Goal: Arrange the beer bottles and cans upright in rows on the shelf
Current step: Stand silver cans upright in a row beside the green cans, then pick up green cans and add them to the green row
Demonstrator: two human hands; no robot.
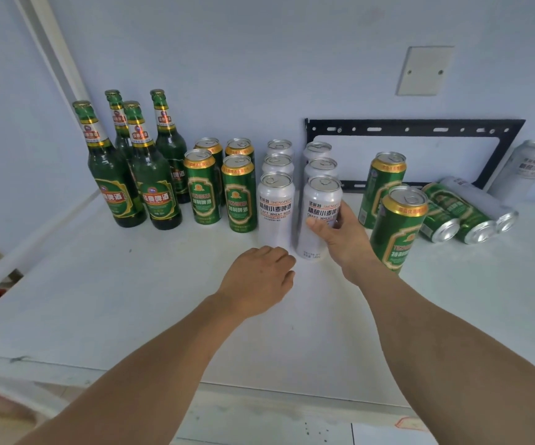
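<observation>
Right hand (340, 237): fingers and thumb curl round the front white aluminium can (319, 216) with black and orange lettering; the can stands upright on the shelf, at about 12 o'clock of centre.
Left hand (258, 281): knuckles up, fingers loosely bent and holding nothing, just in front of the base of the neighbouring white can (274, 208); contact with that can cannot be told.
White shelf surface (131, 300): carries all bottles and cans.
Four green glass beer bottles (137, 162): upright in two rows of two, at 10 o'clock, against the wall.
Four green cans with gold rims (221, 184): upright, two rows of two, just right of the bottles.
White can rows: two files of three, running back toward the wall; the held can heads the right file.
Two loose green cans (391, 203): upright at 2 o'clock, right of the right hand.
Three cans lying on their sides (467, 210): two green, one white, at 3 o'clock, bases toward the camera.
Leaning white can (523, 170): tilted against the wall, far right.
Black metal bracket (420, 130): on the wall behind the cans.
</observation>
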